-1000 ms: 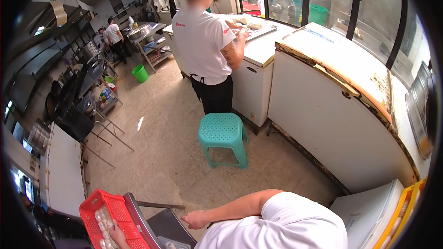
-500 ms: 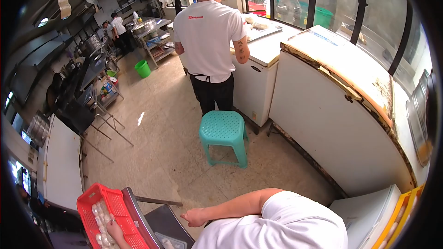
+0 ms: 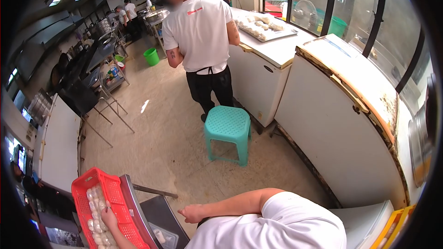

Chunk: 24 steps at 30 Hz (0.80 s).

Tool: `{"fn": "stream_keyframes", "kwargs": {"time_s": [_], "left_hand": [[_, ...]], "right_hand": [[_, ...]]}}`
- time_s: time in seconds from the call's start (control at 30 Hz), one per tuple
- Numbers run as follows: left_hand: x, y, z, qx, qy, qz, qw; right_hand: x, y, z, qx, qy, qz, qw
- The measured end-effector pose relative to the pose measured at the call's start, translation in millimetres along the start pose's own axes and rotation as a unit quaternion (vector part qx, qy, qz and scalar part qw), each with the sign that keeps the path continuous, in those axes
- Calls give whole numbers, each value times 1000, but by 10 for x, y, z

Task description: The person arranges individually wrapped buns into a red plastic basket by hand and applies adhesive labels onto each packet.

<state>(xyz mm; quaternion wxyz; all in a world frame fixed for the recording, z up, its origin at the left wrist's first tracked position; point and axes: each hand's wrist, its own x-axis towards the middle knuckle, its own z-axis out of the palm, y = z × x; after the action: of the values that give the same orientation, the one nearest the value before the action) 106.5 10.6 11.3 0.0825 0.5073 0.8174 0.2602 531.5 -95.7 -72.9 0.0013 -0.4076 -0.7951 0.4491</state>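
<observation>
White panels with rusted edges form the long chest-like cabinet, the largest thing from where I stand, well apart from the worker's right hand. Next in size is a co-worker in a white T-shirt and black trousers, standing well apart from both hands, with forearms and whatever they hold partly out of my sight. Between that person and the right hand stands a turquoise plastic stool with a perforated seat.

Smaller again, a red lattice-walled plastic basket surrounds the left hand. It lies beside a grey metal edge, probably to keep its load within easy reach; its raised walls seem to stop the contents spilling. What supports it I can't make out, and its near end is cut off.

Just below the right hand is a shallow clear plastic box, its contents unclear. The right hand's fingers look drawn inward, though I can't tell whether they're clenched. The left hand touches pale round lumps in clear plastic inside the basket, its fingertips too small to show whether it grips or merely rests.
</observation>
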Motion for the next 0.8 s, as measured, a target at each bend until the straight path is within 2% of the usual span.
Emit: {"fn": "stream_keyframes", "kwargs": {"time_s": [0.1,0.8], "left_hand": [[-86,104,-23,-31,8,-11,999],[-167,287,-137,-11,-8,-25,1000]], "right_hand": [[12,-12,-14,-3,-4,-4,1000],[208,-70,77,-11,-55,8,998]]}}
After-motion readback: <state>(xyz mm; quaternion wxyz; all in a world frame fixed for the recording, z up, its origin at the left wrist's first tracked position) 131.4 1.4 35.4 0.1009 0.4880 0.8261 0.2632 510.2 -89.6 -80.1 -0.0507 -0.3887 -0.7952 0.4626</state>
